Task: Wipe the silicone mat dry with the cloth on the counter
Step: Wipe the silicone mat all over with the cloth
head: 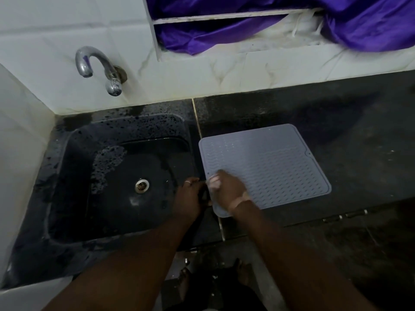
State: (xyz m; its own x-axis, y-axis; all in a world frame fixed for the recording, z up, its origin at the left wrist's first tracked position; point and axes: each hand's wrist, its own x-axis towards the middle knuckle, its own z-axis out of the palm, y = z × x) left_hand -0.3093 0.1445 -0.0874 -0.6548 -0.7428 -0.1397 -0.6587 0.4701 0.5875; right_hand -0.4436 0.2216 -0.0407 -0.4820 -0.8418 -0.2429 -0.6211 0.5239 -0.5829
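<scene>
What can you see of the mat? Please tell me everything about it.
The mat is pale grey-lilac, roughly square with rounded corners and a raised rim. It looks like soft silicone, with rows of wavy ridges and a small notch on its right edge. It lies flat on the dark counter, just right of the sink. The right hand rests on its near left corner, holding something pale, perhaps the cloth. The left hand is at its left edge. Wetness cannot be judged.

Grey silicone mat [267, 164] flat on dark counter [336, 122], just right of black sink [112, 176]. Right hand [226, 187] on mat's near-left corner, fingers curled over something pale, blurred. Left hand [188, 196] at sink's right rim, touching mat edge. Tap [98, 68] behind sink.
</scene>
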